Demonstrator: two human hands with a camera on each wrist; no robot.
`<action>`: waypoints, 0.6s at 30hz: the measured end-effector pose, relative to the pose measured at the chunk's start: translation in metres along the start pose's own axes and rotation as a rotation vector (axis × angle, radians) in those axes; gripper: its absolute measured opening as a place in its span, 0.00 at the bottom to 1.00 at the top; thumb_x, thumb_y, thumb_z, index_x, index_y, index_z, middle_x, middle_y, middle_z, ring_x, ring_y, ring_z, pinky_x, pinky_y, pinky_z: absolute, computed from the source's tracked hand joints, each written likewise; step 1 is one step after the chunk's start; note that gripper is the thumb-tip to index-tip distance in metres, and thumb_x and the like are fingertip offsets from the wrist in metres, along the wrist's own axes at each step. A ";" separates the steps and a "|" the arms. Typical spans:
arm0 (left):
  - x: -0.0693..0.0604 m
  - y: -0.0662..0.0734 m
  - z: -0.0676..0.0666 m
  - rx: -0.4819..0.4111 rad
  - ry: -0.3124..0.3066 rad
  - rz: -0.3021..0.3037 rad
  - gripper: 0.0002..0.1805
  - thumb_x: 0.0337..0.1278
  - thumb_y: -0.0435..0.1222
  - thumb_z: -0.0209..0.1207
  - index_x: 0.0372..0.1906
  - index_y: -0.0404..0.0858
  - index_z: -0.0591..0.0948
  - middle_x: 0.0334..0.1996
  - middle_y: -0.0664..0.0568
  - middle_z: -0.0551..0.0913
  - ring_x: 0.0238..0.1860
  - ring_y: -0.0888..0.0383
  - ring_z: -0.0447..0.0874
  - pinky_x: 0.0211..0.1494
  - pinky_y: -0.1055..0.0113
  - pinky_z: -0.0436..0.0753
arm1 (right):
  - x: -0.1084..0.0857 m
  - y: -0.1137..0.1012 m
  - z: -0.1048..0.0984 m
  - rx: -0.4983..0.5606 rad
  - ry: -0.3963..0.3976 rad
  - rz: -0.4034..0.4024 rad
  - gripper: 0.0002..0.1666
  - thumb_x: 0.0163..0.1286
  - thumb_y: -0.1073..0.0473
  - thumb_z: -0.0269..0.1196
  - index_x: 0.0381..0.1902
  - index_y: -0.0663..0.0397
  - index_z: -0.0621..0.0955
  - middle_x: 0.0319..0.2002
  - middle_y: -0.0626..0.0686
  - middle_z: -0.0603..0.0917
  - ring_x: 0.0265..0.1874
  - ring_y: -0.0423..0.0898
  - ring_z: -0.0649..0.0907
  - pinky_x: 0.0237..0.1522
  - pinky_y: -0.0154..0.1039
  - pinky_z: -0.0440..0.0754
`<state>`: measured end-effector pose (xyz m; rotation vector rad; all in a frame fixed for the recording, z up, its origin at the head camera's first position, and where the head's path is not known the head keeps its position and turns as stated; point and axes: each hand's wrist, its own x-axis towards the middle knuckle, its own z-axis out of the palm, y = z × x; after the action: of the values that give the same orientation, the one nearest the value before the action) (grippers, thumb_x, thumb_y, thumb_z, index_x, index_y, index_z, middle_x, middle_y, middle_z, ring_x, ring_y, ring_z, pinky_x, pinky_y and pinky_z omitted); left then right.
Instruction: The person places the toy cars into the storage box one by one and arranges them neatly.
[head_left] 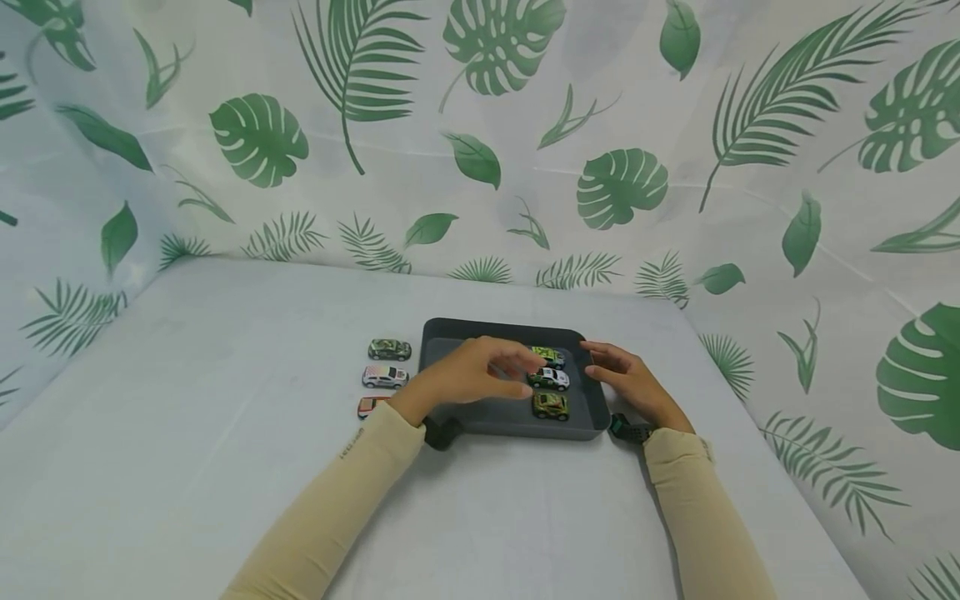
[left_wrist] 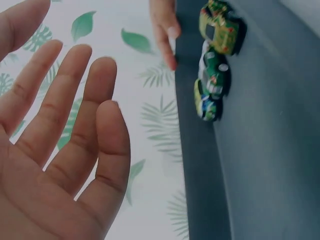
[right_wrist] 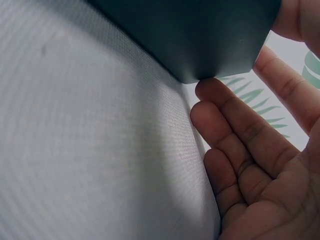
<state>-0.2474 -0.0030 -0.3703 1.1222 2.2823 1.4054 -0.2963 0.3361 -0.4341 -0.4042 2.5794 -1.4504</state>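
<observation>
A dark grey tray [head_left: 502,427] lies on the table. Along its right side stand three toy cars: a yellow-green one [head_left: 547,355] at the back, a white and green one [head_left: 550,379] and a camouflage one [head_left: 551,407] at the front. Above the tray hovers my left hand [head_left: 476,371], fingers loosely bent and apart; the left wrist view shows its palm bare. My right hand [head_left: 636,385] holds the tray's right wall, thumb at the rim and fingers outside, as the right wrist view shows from low down.
Left of the tray, a dark camouflage car [head_left: 389,349], a white car [head_left: 385,377] and a red car [head_left: 367,406] form a column; the left forearm partly covers the red one. A leaf-patterned cloth wall [head_left: 525,192] rises behind the white table [head_left: 187,417].
</observation>
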 end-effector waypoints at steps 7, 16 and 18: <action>-0.005 0.001 -0.012 0.001 0.028 -0.018 0.24 0.74 0.35 0.68 0.70 0.34 0.82 0.65 0.43 0.86 0.60 0.52 0.87 0.64 0.61 0.84 | 0.001 0.002 0.000 -0.002 -0.001 0.005 0.36 0.82 0.60 0.63 0.82 0.66 0.67 0.79 0.75 0.66 0.78 0.74 0.66 0.77 0.75 0.60; -0.012 -0.005 -0.026 -0.042 0.070 -0.021 0.24 0.74 0.33 0.67 0.70 0.34 0.82 0.64 0.42 0.86 0.60 0.52 0.87 0.65 0.59 0.84 | 0.000 0.003 0.000 -0.003 0.000 -0.003 0.36 0.83 0.60 0.63 0.81 0.65 0.67 0.78 0.74 0.67 0.77 0.74 0.67 0.76 0.76 0.60; -0.014 -0.006 -0.030 -0.053 0.077 -0.013 0.24 0.74 0.32 0.67 0.70 0.33 0.82 0.64 0.41 0.85 0.60 0.51 0.87 0.65 0.58 0.85 | 0.000 0.003 0.000 -0.004 -0.001 -0.004 0.36 0.83 0.60 0.63 0.81 0.65 0.67 0.79 0.74 0.66 0.78 0.74 0.66 0.76 0.76 0.60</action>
<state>-0.2572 -0.0343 -0.3627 1.0538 2.2853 1.5198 -0.2969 0.3380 -0.4365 -0.4113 2.5826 -1.4455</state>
